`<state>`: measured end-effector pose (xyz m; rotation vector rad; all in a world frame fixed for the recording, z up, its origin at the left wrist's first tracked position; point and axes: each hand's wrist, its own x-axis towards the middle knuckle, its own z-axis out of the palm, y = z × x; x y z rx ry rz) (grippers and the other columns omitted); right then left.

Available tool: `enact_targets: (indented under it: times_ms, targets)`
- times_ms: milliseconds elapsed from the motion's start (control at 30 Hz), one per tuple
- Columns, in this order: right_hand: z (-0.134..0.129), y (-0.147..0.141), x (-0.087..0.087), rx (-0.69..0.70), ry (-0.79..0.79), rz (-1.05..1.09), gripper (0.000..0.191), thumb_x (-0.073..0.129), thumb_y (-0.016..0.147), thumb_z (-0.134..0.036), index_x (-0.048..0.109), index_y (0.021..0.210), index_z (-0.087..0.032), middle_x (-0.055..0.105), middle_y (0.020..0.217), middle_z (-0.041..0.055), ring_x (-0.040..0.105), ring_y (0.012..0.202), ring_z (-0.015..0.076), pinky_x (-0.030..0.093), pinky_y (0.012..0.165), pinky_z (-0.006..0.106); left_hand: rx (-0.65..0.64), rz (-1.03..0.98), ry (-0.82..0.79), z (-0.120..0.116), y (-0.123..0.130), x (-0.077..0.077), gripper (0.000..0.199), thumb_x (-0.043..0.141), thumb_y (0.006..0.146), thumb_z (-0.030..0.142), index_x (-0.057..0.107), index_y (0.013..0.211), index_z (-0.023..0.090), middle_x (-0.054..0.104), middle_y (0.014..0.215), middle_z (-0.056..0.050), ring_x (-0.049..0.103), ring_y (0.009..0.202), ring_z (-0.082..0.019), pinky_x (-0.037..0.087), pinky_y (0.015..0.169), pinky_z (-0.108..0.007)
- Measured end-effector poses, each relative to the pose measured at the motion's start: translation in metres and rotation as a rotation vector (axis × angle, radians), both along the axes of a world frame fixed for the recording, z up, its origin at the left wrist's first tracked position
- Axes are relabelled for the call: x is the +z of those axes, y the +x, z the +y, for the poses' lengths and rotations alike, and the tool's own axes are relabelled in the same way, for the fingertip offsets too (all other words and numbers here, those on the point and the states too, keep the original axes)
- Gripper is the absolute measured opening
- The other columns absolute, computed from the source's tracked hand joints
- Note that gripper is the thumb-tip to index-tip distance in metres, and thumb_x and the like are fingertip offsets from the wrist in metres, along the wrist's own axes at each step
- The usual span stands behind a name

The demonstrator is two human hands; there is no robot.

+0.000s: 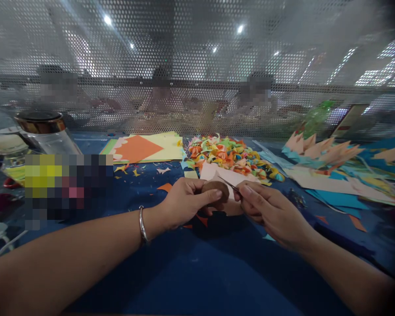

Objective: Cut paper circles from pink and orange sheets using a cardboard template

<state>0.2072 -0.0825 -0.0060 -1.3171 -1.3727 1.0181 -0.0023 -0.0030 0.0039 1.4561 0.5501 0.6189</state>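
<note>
In the head view my left hand [184, 197], with a silver bangle [143, 224] at the wrist, grips a round brown object [211, 186] under its thumb. The fingers partly cover it, so its exact kind is unclear. My right hand [266, 204] pinches a thin, dark, pointed metal tool [229, 184]. The tip points up and left, over a pale pink sheet of paper [210, 171] just beyond both hands. Behind that paper lies a heap of small folded paper pieces [220, 153] in orange, yellow, green and blue.
Coloured paper sheets [141, 149] are stacked at the back left, with scraps [136, 172] scattered nearby. Lidded bottles [41, 127] stand at the left. Pointed folded paper [316, 151] and blue paper [335, 199] lie right. A perforated metal screen [197, 57] closes off the back.
</note>
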Motion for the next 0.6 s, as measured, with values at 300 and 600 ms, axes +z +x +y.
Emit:
enact_targets:
  times_ms: [300,600]
  targets:
    - [-0.0022,0.0022,0.0018,0.03,-0.009,-0.084,0.065,0.06,0.088,-0.087,0.054,0.076,-0.023,0.024,0.057,-0.0105,0.014,0.049,0.0082,0.011,0.041,0.024,-0.01,0.048,0.05,0.0016,-0.0013,0.0009,0.036,0.081,0.08,0.05,0.078,0.085,0.015,0.076,0.081,-0.006,0.061,0.063,-0.009,0.051,0.063,-0.025]
    - [-0.0032,-0.0006,0.0054,0.041,-0.031,-0.05,0.066,0.061,0.086,-0.088,0.054,0.075,-0.023,0.024,0.057,-0.0104,0.015,0.05,0.008,0.01,0.042,0.024,-0.015,0.027,0.078,0.0017,-0.0016,-0.0003,0.032,0.078,0.084,0.046,0.076,0.083,0.014,0.074,0.078,-0.005,0.059,0.06,-0.008,0.05,0.062,-0.025]
